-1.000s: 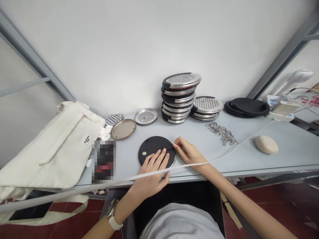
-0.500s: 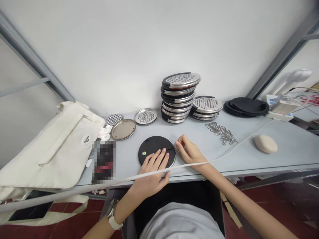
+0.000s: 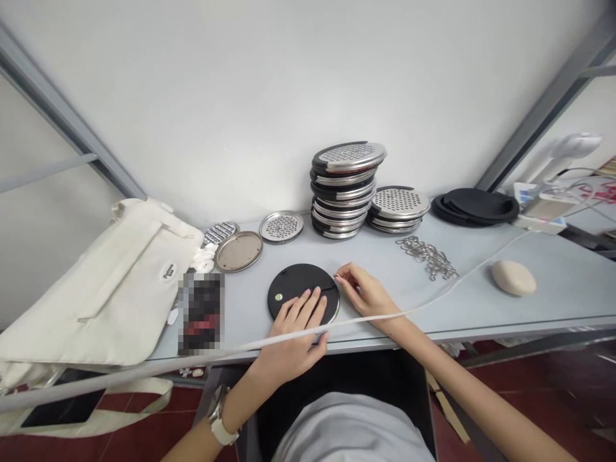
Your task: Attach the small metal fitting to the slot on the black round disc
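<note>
One round black disc lies under the left hand, fingers spread; beside them, the right hand pinches a silvery metal piece that slackening could drop.

The black disc looks like smooth, matt plastic. The tall stack of round graters pairs bright, perforated metal with dull black rims, while the round tray is metal of a flatter, brownish sheen. The wire clips are bare, shiny metal. The bag is matt, creased cream cloth; the rounded cream object is smooth, seemingly plastic. The pale grey surface looks smooth, the upright post painted metal.
</note>
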`<state>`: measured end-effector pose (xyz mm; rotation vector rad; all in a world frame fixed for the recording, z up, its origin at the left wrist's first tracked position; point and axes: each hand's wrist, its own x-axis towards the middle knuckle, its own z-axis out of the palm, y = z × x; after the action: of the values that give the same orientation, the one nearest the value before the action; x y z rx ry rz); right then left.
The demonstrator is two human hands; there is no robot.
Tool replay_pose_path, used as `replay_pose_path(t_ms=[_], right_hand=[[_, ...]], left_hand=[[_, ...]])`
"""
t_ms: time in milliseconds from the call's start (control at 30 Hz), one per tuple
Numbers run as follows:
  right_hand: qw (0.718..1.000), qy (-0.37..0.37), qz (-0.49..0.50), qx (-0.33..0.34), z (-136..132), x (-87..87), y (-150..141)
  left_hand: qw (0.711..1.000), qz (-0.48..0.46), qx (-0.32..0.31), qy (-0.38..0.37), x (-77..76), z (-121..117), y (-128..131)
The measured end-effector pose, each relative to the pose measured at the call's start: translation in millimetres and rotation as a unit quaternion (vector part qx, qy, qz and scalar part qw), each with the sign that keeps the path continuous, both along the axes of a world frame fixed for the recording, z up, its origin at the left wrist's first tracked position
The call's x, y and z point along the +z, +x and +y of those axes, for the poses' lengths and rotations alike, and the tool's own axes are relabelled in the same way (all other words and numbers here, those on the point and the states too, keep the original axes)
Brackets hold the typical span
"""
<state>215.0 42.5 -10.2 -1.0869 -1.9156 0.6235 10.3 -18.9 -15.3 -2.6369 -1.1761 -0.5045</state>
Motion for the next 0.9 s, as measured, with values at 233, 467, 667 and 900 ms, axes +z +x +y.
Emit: replay_pose_path(t_ms=[233, 467, 667, 900], right_hand=[[1.0, 0.029, 0.003, 0.0, -1.4, 6.1, -0.6], [0.999, 0.038, -0.028, -0.001, -0.6, 7.5, 1.1], [1.0, 0.019, -0.001, 0.01, -1.4, 4.5, 0.2], [1.0, 0.002, 0.0, 0.006, 0.8, -2.4, 1.2]], left_hand=[[1.0, -0.002, 0.002, 0.003, 0.6, 0.0, 0.5], [1.0, -0.004, 0.001, 0.0, 0.4, -0.7, 0.2], [1.0, -0.003, 0.002, -0.001, 0.0, -0.1, 0.0], [1.0, -0.005, 0.001, 0.007, 0.1, 0.0, 0.3]])
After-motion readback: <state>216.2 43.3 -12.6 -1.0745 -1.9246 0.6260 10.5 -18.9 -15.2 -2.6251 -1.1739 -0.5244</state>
